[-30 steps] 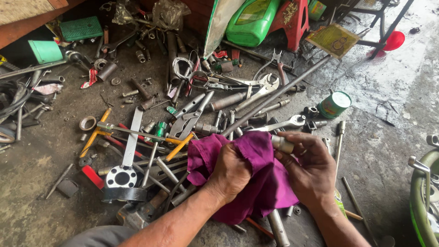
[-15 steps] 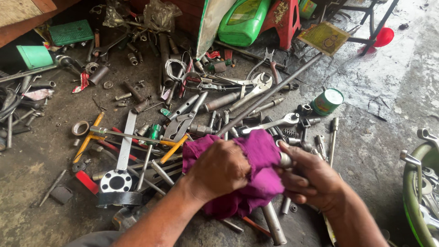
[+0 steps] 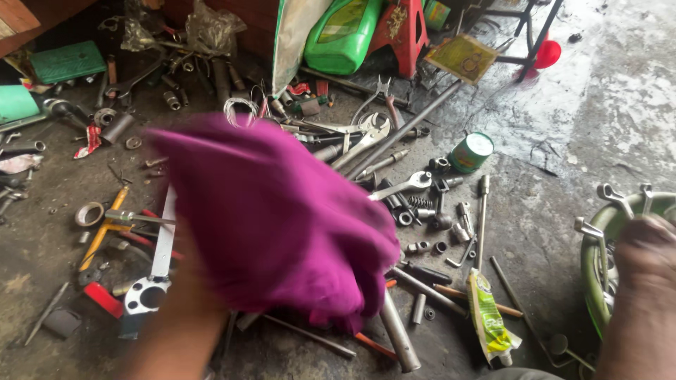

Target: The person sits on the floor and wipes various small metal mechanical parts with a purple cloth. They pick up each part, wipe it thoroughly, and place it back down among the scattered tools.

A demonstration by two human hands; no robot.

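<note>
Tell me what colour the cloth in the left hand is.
The cloth is plain magenta-purple, seen in the head view.

We are in a repair workshop, sitting low over a stained, greasy concrete floor (image 3: 563,141). Hand tools lie scattered across it: an adjustable wrench (image 3: 366,137), a ratchet wrench (image 3: 401,186), sockets (image 3: 422,248), a long steel rod (image 3: 408,127) and pliers (image 3: 384,98). At the far side stand a green oil jug (image 3: 341,32) and a small red stool (image 3: 398,32); a round green tin (image 3: 470,153) sits to the right, and a green-rimmed wheel (image 3: 598,260) lies at the right edge.
</note>
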